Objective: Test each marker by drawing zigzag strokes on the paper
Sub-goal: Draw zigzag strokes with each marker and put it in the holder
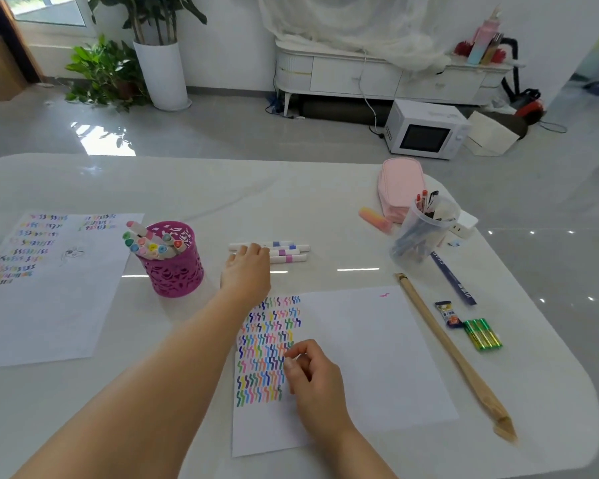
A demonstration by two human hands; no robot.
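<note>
White-barrelled markers with blue, purple and pink bands point(286, 252) lie side by side mid-worktop. The left hand point(246, 269) lays its outstretched fingers point(253, 248) over their left ends, not visibly closed round any. The right hand point(312, 378) rests on the white sheet of paper point(370, 357) near the worktop's front edge, fingers curled, thumb against forefinger; whether it pinches anything, I cannot tell. Coloured zigzags fill the sheet's left part; its right part is bare. A long wooden stick point(453, 354) lies along the sheet's right edge.

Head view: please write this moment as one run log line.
left hand: touches loose markers | right hand: curled over paper, contents unclear
</note>
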